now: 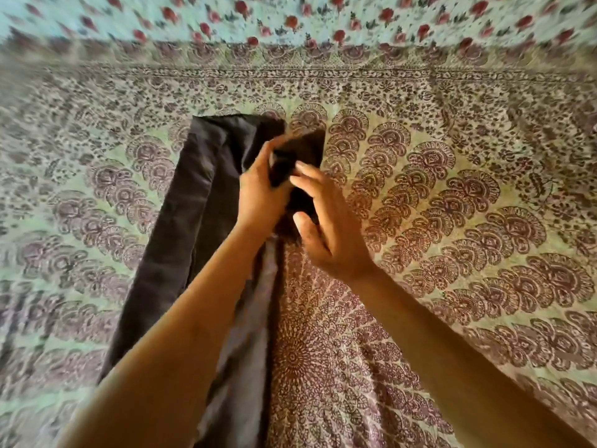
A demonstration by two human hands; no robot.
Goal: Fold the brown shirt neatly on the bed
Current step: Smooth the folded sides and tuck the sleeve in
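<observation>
The brown shirt (181, 227) lies on the bed as a long narrow strip, running from the near edge of the view up to the middle. My left hand (258, 195) grips a bunched dark part of the shirt near its far end. Just to the right, my right hand (326, 227) has its fingers spread and its thumb pressed against the same bunched fabric. My forearms cover the strip's near right side. The picture is blurred by motion.
The bed is covered by a green sheet with a dark maroon mandala print (452, 205). Along the far edge lies a pale blue cloth with red flowers (290, 17).
</observation>
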